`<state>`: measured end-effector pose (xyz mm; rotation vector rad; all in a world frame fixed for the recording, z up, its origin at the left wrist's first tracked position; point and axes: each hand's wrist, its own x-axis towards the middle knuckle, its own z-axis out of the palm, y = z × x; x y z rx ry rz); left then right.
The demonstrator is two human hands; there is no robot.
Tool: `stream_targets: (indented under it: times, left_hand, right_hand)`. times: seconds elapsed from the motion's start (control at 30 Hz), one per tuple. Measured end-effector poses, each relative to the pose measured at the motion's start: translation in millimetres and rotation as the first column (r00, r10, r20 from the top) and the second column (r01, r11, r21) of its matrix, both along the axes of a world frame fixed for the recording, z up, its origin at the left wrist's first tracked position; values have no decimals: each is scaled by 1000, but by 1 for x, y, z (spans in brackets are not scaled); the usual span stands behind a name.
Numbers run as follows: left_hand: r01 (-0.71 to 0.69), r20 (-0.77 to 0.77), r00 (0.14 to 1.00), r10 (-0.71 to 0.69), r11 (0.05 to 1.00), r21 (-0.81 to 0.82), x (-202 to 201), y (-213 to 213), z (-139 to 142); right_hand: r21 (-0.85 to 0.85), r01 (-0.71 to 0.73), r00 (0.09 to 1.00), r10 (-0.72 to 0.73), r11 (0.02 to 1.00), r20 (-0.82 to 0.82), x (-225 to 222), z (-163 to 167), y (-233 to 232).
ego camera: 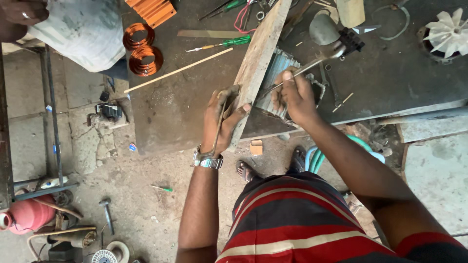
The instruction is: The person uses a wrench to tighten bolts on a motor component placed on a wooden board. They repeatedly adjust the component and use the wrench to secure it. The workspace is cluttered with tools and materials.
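1. Dusty, cracked concrete floor lies below a dark, stained workbench strewn with tools, seen from above the person's striped shirt.
2. Left hand, with a metal watch on the wrist, is closed around the near end of a long wooden plank and also pins a thin metal strip against it.
3. Right hand is closed on the handle of a hammer, whose dark head sits up and to the right of the hand, above the bench.
4. Between the two hands, partly under the plank, lies a grey ribbed motor housing at the bench's near edge.
5. Plank runs from the left hand diagonally up toward the top of the view, resting across the housing.
6. Left of the plank, on the bench, lie a thin wooden stick, a green-handled screwdriver and two copper wire coils; an orange ribbed block sits above them.
7. At the far right of the bench stands a white plastic fan wheel.
8. Another person's hand and pale cloth show at the top left.
9. On the floor, a small hammer lies near a pink gas cylinder, and the person's sandalled feet stand by green hose.
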<state>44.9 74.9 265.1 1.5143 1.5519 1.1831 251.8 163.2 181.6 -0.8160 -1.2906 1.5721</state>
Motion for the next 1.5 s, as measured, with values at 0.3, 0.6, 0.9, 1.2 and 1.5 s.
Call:
stream_targets:
  times: [0.3, 0.6, 0.9, 1.2, 1.5]
  left_hand:
    - [-3, -51, 999, 4, 1000, 18, -1, -1, -1]
    - [-12, -32, 999, 12, 1000, 1, 0, 0, 0]
    - [8, -37, 999, -8, 1000, 8, 0, -1, 0]
    - [16, -17, 1000, -16, 1000, 13, 0, -1, 0]
    - [6, -12, 1000, -6, 1000, 17, 0, -2, 1]
  right_hand:
    - [413, -2, 996, -36, 911, 84, -12, -37, -9]
    - [721, 235, 971, -182, 652, -152, 3, -55, -23]
    - [-216, 40, 993, -64, 976, -102, -2, -1, 4]
    - [-271, -40, 998, 28, 962, -47, -1, 4, 19]
    - [668, 31, 933, -262, 743, 248, -11, -20, -24]
